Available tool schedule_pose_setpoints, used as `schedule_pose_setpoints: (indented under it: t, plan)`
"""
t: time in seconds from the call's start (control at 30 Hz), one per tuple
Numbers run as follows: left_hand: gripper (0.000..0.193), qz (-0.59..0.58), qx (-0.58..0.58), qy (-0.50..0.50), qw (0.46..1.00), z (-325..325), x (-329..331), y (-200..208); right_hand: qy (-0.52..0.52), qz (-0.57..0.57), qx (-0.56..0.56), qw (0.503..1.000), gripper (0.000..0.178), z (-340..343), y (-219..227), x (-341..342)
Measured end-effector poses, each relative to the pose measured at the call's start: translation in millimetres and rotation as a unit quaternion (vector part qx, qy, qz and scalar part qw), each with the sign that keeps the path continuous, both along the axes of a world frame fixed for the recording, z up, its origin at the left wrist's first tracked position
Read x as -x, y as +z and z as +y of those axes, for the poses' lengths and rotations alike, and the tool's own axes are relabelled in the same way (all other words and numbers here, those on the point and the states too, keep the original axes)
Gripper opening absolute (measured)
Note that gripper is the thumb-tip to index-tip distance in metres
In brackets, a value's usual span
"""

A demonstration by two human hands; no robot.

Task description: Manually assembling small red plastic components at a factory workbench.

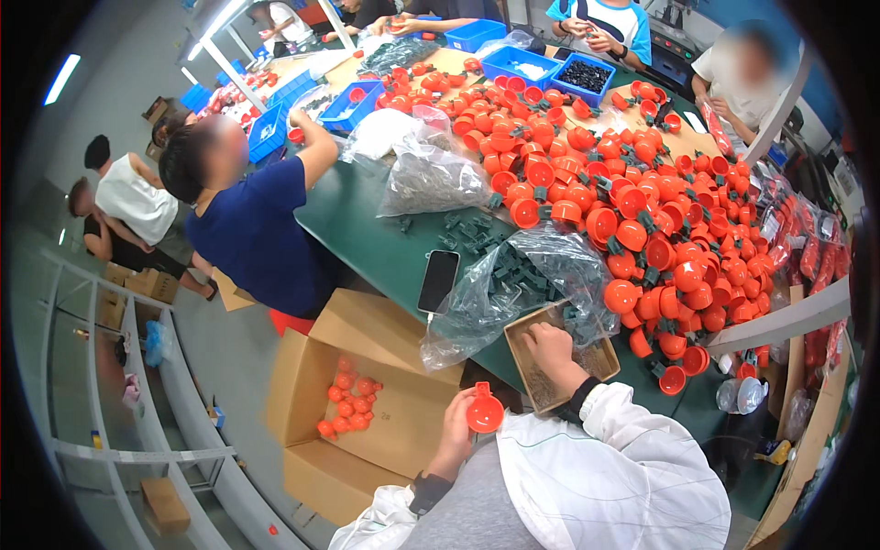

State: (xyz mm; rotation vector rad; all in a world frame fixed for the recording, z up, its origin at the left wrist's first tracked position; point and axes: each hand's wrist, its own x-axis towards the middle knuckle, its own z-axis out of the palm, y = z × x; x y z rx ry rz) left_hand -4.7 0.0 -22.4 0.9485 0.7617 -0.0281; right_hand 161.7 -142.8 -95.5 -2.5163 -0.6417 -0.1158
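My left hand (pixel 451 442) grips a small round red plastic cup (pixel 485 414) with a tab at its rim, held over the edge of the bench with its hollow side up. My right hand (pixel 550 350) reaches into a shallow cardboard tray (pixel 539 390) of tiny grey pieces, too small to name. Its fingers are curled together, and what lies between them is hidden. Beyond the tray, an open clear plastic bag (pixel 570 266) holds dark green plastic parts (pixel 518 278). To the right of it spreads a large heap of red cups (pixel 660 247), several with dark green parts attached.
An open cardboard box (pixel 385 316) with several red cups (pixel 350 401) stands at left below the bench (pixel 362 215). A phone (pixel 438 280) with a cable lies near the bench edge. A person in dark blue (pixel 261 220) works at left. A pale frame bar (pixel 779 321) crosses at right.
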Motion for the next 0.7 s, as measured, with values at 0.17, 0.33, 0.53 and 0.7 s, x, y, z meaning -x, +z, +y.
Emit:
schedule_pose_setpoints:
  t: [0.17,0.33,0.53,0.7]
  plan:
    - [0.028,-0.006,0.005,-0.034,0.999,-7.5,0.3,-3.5,-0.063,0.033,-0.024,0.997,0.019,3.9,4.4,1.4]
    - [0.027,-0.025,-0.052,-0.1,0.993,-12.4,-1.4,-5.5,-0.066,0.023,-0.056,0.996,0.013,3.8,-0.8,-2.7]
    - [0.026,-0.036,-0.093,-0.057,0.993,-16.5,-1.3,1.3,-0.017,0.262,-0.22,0.94,0.016,-7.8,22.3,5.3]
    - [0.021,-0.047,-0.098,-0.041,0.993,-21.4,-2.4,12.7,0.089,0.52,-0.343,0.777,0.014,-22.3,97.3,37.6]
